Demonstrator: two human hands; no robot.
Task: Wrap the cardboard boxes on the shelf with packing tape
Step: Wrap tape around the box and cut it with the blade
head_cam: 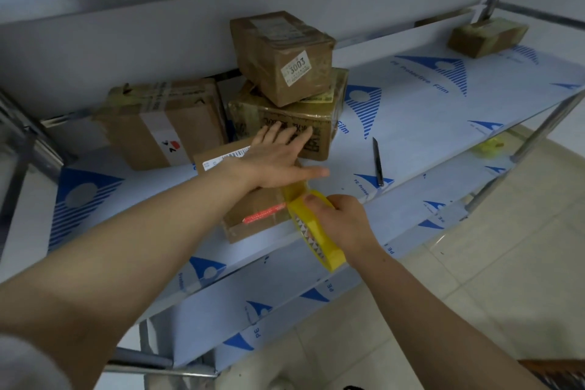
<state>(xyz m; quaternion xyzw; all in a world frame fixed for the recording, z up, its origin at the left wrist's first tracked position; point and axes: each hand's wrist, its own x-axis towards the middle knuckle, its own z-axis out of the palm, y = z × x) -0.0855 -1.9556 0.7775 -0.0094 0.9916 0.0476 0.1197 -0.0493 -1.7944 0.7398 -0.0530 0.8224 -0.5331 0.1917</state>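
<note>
A flat box (250, 225) is lying at the shelf's (411, 123) near edge, a yellow tape roll (330, 252) touching its right end. Other boxes (164, 123) are sitting behind.

Box (248, 215) partly under left hand (276, 159)

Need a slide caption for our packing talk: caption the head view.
Left hand flat on a cardboard box at the shelf edge; right hand grips a yellow tape roll at its end.
</note>
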